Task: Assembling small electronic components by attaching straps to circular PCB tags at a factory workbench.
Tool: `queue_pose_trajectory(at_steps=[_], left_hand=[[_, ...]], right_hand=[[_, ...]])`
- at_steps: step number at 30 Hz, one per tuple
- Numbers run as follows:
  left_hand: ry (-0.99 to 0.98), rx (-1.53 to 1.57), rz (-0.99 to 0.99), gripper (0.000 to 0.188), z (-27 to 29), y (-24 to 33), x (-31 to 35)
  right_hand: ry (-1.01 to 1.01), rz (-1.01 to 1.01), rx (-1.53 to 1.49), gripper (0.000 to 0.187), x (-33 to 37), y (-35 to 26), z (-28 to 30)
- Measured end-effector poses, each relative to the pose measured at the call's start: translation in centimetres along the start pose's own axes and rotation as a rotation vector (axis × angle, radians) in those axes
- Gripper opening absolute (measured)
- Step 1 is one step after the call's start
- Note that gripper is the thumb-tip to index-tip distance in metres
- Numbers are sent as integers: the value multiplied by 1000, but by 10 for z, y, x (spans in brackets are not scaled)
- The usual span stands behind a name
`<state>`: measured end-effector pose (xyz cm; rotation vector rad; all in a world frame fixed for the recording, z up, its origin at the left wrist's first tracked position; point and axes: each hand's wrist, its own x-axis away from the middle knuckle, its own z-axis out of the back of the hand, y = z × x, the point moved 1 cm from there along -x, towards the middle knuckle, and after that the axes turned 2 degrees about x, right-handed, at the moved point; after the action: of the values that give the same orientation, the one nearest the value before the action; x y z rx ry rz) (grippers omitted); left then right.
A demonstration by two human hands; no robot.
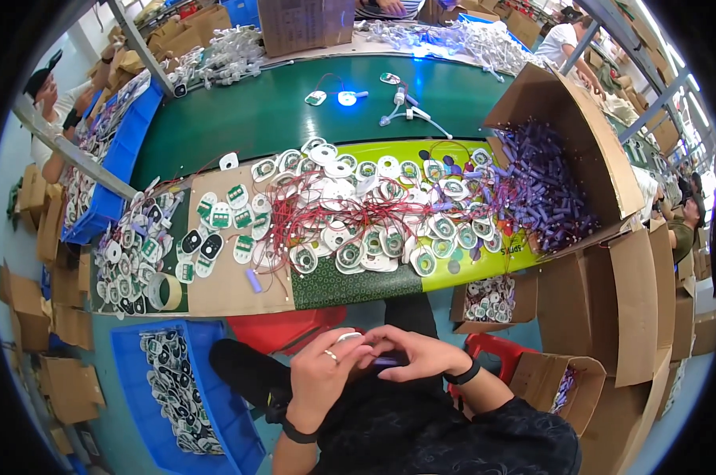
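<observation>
While a small white part (348, 336) is being pinched between the fingers of the left hand (324, 368), above the lap and short of the near edge of the worktop (358, 293), the right hand (415, 354) is being held against it, fingers curved, tips meeting. A purple piece (385, 361) is showing between the hands; whether it is being gripped by the right cannot be told, the contact being hidden.

Risk, as judged: no worktop is being offered beneath the hands, so the white part could be lost to the lap or floor if the pinch is loosened. Red wires (350, 207) are being left tangled across the white discs (350, 253); if one is tugged, neighbours could be dragged and joints strained. A loose purple cylinder (253, 280) is lying on the cardboard sheet (215, 297) near the front edge; by a brushing forearm it could be rolled off. Purple cylinders (544, 190) are spilling from the open box (623, 178); more could be shaken out by a knock.
</observation>
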<state>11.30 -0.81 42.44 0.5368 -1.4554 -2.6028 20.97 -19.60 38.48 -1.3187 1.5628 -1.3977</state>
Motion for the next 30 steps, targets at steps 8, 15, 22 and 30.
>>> queue_pose_trajectory(at_steps=[8,15,22,30], left_hand=[[57,0,-6,11,-20,-32,2],[121,655,568,26,-26,-49,0],[131,694,481,23,-31,-47,4],[126,658,709,25,-31,-45,8]], right_hand=[[591,302,526,13,-25,6,-16],[736,211,280,8,-38,3,-12],[677,117,330,8,-35,7,-13],[706,323,663,16,-41,2,-16]])
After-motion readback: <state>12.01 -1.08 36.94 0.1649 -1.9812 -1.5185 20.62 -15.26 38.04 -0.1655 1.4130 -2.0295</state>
